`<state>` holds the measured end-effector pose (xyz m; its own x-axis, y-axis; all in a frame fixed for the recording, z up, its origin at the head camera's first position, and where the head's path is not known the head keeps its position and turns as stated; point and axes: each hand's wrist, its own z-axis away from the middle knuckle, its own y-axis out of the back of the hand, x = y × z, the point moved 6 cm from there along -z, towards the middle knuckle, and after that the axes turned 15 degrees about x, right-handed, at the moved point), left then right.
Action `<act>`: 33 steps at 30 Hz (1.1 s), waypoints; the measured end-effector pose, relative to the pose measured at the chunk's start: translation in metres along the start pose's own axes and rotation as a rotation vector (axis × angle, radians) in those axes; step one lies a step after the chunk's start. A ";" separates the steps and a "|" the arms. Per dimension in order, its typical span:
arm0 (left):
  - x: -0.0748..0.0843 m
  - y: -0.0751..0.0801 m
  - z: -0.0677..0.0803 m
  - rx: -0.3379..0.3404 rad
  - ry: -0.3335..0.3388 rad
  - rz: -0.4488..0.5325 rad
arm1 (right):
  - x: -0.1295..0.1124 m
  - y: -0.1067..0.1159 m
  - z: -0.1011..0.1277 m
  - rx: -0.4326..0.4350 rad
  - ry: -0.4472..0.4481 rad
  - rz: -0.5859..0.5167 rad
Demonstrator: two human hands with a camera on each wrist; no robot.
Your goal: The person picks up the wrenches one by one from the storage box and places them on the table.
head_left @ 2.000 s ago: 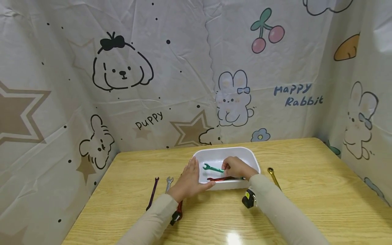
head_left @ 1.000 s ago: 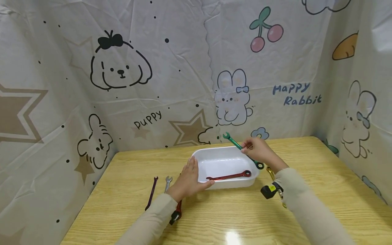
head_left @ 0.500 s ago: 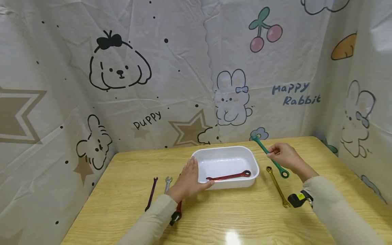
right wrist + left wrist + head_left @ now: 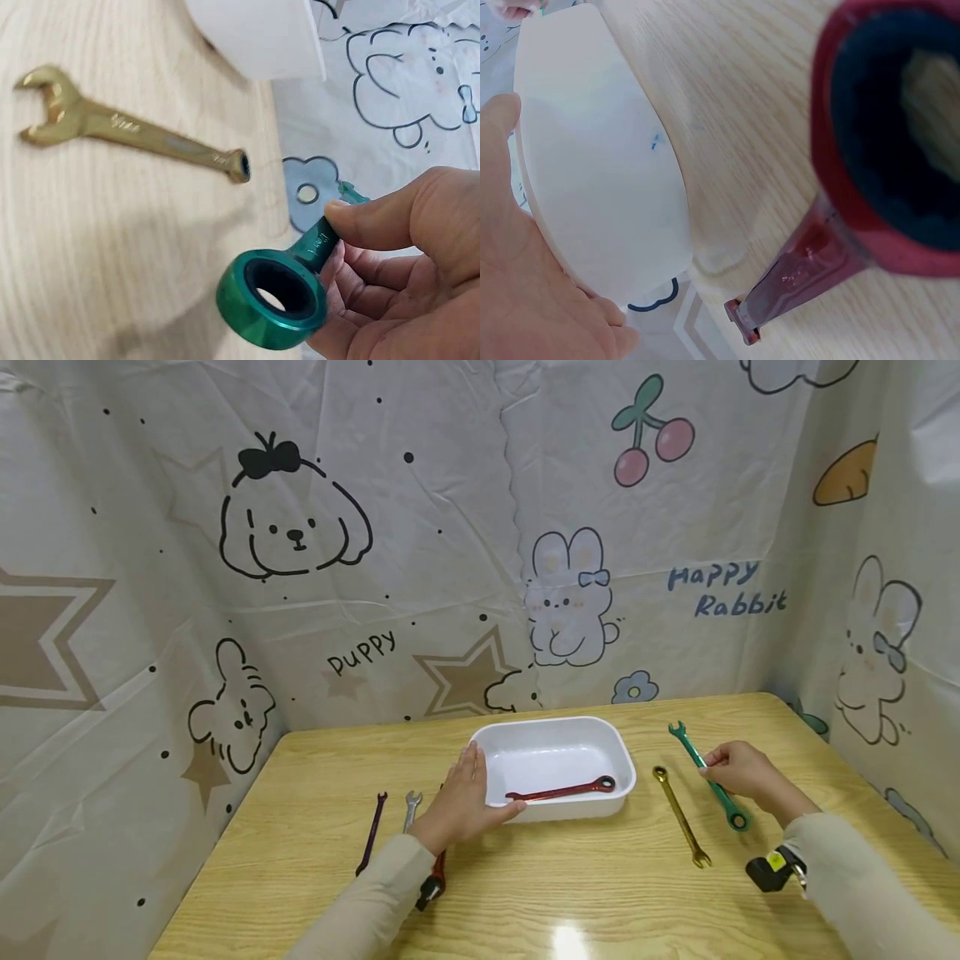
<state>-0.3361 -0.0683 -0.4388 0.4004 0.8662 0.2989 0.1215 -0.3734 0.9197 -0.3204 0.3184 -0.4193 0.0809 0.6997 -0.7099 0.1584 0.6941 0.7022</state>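
My right hand (image 4: 738,771) pinches a green wrench (image 4: 708,775) by its shaft, low over the table right of a gold wrench (image 4: 680,816). The right wrist view shows thumb and fingers (image 4: 390,225) around the green wrench (image 4: 277,289) near its ring end, with the gold wrench (image 4: 127,131) lying flat beside it. My left hand (image 4: 461,802) rests with straight fingers against the left end of a white tub (image 4: 622,768). Inside the tub lies a dark red wrench (image 4: 562,791). In the left wrist view, the left hand (image 4: 525,277) lies along the tub's wall (image 4: 600,172).
Left of the tub lie a purple wrench (image 4: 372,832), a silver wrench (image 4: 412,810) and a red wrench (image 4: 435,877), the last partly under my left forearm and close in the left wrist view (image 4: 795,277). Cartoon-printed sheeting walls the wooden table (image 4: 540,893) on three sides.
My right hand lifted the green wrench out of the tub, carried it rightward past the gold wrench and lowered it toward the table. The left hand stayed at the tub.
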 end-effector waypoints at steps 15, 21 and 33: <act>0.002 0.001 0.000 0.003 -0.006 0.004 | 0.034 -0.017 0.009 -0.068 -0.056 0.010; 0.002 0.001 -0.001 0.003 0.002 0.008 | 0.035 -0.019 0.010 -0.085 -0.050 0.021; 0.001 0.001 -0.001 0.005 -0.002 0.013 | 0.030 -0.022 0.010 -0.056 0.007 0.167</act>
<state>-0.3363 -0.0678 -0.4377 0.4040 0.8604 0.3107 0.1203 -0.3866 0.9143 -0.3116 0.3230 -0.4566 0.0946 0.8068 -0.5832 0.0882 0.5767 0.8122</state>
